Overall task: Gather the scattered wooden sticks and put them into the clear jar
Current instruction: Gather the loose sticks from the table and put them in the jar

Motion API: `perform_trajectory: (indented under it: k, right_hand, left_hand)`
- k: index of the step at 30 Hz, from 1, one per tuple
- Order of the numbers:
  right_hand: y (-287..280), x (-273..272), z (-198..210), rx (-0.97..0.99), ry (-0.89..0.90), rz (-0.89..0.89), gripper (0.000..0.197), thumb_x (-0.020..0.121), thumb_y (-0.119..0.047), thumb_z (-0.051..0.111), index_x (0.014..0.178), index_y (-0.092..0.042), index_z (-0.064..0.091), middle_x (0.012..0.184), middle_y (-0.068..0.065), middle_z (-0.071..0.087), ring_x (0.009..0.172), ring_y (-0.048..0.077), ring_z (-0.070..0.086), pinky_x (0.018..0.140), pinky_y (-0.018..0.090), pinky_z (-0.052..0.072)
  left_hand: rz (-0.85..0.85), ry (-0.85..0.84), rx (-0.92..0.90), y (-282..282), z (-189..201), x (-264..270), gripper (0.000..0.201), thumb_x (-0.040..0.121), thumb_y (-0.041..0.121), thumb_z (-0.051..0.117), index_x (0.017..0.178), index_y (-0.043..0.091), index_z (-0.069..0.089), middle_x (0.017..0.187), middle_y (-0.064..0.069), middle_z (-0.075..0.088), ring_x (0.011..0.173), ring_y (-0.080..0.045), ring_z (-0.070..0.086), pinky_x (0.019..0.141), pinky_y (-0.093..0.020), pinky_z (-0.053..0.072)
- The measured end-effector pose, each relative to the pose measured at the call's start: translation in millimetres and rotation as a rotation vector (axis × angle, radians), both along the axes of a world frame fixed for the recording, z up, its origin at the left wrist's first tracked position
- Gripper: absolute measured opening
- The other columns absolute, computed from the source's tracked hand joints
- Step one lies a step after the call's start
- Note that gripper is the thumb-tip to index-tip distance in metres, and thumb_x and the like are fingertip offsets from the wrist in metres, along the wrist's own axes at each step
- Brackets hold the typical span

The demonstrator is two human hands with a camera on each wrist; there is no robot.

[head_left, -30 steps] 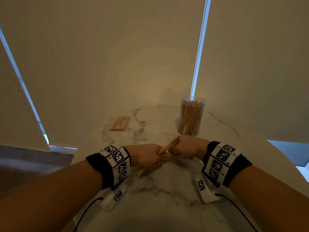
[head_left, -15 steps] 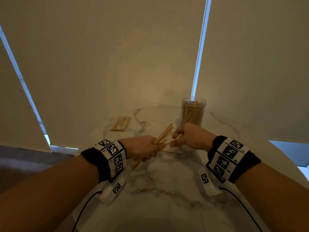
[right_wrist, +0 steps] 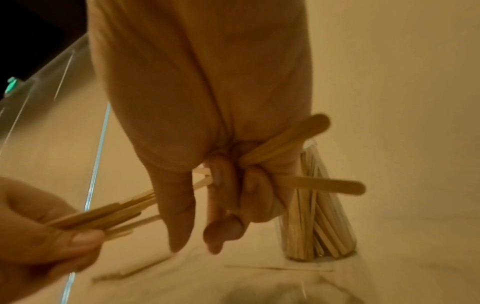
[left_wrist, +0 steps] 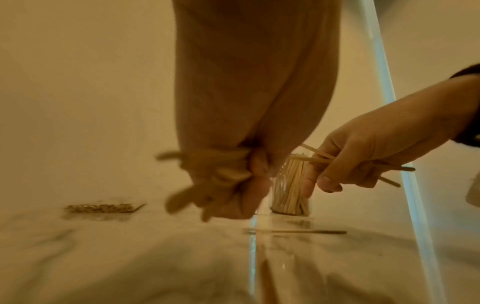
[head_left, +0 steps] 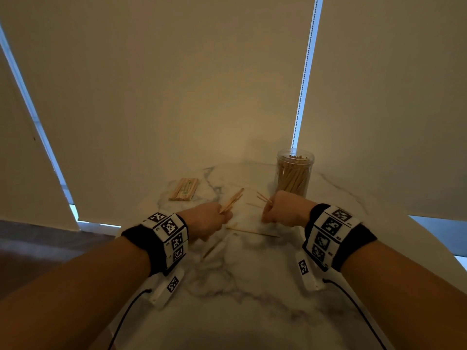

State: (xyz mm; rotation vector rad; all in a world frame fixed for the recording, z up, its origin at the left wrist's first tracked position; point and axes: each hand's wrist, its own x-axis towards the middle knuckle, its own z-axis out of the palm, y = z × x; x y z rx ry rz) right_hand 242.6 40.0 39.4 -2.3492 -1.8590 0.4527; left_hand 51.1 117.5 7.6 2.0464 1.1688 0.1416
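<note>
The clear jar (head_left: 294,175) stands at the back right of the marble table (head_left: 252,299), packed with upright wooden sticks. My left hand (head_left: 212,218) grips a bundle of sticks (head_left: 232,202) that fans up to the right. My right hand (head_left: 280,210) holds a few sticks (head_left: 264,198) just in front of the jar. Loose sticks lie between the hands: a long one (head_left: 252,232) and another (head_left: 214,247) nearer me. In the right wrist view my right hand's fingers (right_wrist: 223,197) curl round flat sticks (right_wrist: 319,185) beside the jar (right_wrist: 319,216).
A flat packet of sticks (head_left: 184,189) lies at the back left of the table. Drawn blinds (head_left: 177,97) hang close behind the table, and its rounded edge (head_left: 429,238) falls away on the right. In the left wrist view a loose stick (left_wrist: 293,232) lies before the jar (left_wrist: 291,189).
My hands, joined over one bundle a second ago, have separated. The right hand has moved back toward the jar with a few sticks of its own; the left keeps its bundle.
</note>
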Motion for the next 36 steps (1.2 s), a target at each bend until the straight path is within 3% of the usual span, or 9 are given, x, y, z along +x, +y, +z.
perform_trajectory:
  k: [4, 7, 11, 13, 16, 19, 25, 32, 36]
  right_hand:
    - [16, -13, -16, -0.145, -0.198, 0.062, 0.042, 0.088, -0.033, 0.071, 0.12, -0.005, 0.068, 0.12, 0.009, 0.067, 0.109, 0.027, 0.063, 0.09, 0.033, 0.054]
    - [23, -17, -26, -0.203, -0.301, 0.09, 0.033, 0.095, -0.023, 0.059, 0.117, 0.0, 0.065, 0.119, 0.015, 0.066, 0.105, 0.03, 0.064, 0.08, 0.03, 0.049]
    - [24, -12, -24, -0.253, -0.335, 0.084, 0.04, 0.092, -0.033, 0.064, 0.116, -0.002, 0.066, 0.112, 0.012, 0.066, 0.094, 0.026, 0.061, 0.078, 0.03, 0.05]
    - [24, -3, -18, -0.203, -0.331, 0.052, 0.039, 0.094, -0.032, 0.06, 0.115, 0.0, 0.065, 0.1, 0.011, 0.061, 0.087, 0.024, 0.055, 0.072, 0.029, 0.045]
    - [30, 13, -11, -0.104, -0.344, 0.001, 0.034, 0.096, -0.027, 0.056, 0.11, 0.002, 0.066, 0.093, 0.01, 0.056, 0.084, 0.025, 0.053, 0.07, 0.028, 0.041]
    - [41, 27, -10, -0.09, -0.346, -0.016, 0.03, 0.098, -0.018, 0.049, 0.109, 0.004, 0.066, 0.094, 0.012, 0.058, 0.085, 0.027, 0.056, 0.073, 0.029, 0.045]
    - [58, 27, -20, -0.189, -0.384, 0.036, 0.03, 0.101, -0.017, 0.049, 0.116, 0.004, 0.064, 0.118, 0.016, 0.065, 0.099, 0.03, 0.062, 0.077, 0.03, 0.045]
    - [56, 24, -25, -0.239, -0.428, 0.076, 0.033, 0.102, -0.019, 0.046, 0.12, 0.004, 0.062, 0.123, 0.016, 0.064, 0.088, 0.024, 0.052, 0.079, 0.031, 0.045]
    - [43, 25, -27, -0.369, -0.414, 0.084, 0.042, 0.101, -0.032, 0.044, 0.124, -0.001, 0.062, 0.125, 0.014, 0.061, 0.103, 0.028, 0.056, 0.091, 0.033, 0.045]
  left_hand:
    - [-0.023, 0.265, 0.119, 15, -5, -6, 0.045, 0.092, 0.054, 0.061, 0.083, 0.01, 0.055, 0.064, -0.005, 0.05, 0.045, -0.019, 0.045, 0.051, -0.024, 0.04]
    - [-0.093, 0.415, 0.206, 13, -6, 2, 0.045, 0.085, 0.049, 0.072, 0.088, 0.004, 0.067, 0.068, -0.005, 0.057, 0.053, -0.019, 0.05, 0.056, -0.027, 0.045]
    - [-0.137, 0.415, 0.222, 14, -3, 12, 0.034, 0.087, 0.028, 0.073, 0.106, 0.0, 0.072, 0.087, -0.01, 0.068, 0.07, -0.023, 0.06, 0.069, -0.032, 0.055]
    - [-0.129, 0.416, 0.183, 17, -3, 14, 0.033, 0.084, 0.029, 0.074, 0.099, -0.001, 0.074, 0.088, -0.013, 0.073, 0.07, -0.023, 0.063, 0.074, -0.035, 0.059]
    - [-0.092, 0.389, 0.164, 22, 0, 12, 0.031, 0.089, 0.033, 0.065, 0.077, 0.005, 0.068, 0.072, -0.008, 0.069, 0.063, -0.022, 0.059, 0.061, -0.03, 0.053]
    - [0.048, 0.039, -0.04, 34, 1, 14, 0.028, 0.101, 0.028, 0.049, 0.086, 0.005, 0.058, 0.074, -0.005, 0.065, 0.06, -0.018, 0.054, 0.058, -0.028, 0.049]
    - [0.338, -0.636, -0.319, 54, 8, 24, 0.023, 0.105, 0.028, 0.049, 0.096, 0.008, 0.056, 0.064, -0.003, 0.054, 0.048, -0.012, 0.04, 0.043, -0.021, 0.04]
    - [0.468, -0.839, -0.524, 53, 2, 54, 0.032, 0.105, 0.037, 0.047, 0.082, 0.015, 0.055, 0.055, 0.002, 0.052, 0.055, -0.013, 0.051, 0.063, -0.033, 0.055]
    - [0.472, -0.929, -0.597, 44, 5, 68, 0.033, 0.103, 0.04, 0.05, 0.082, 0.014, 0.047, 0.051, 0.004, 0.038, 0.041, -0.009, 0.032, 0.039, -0.019, 0.034]
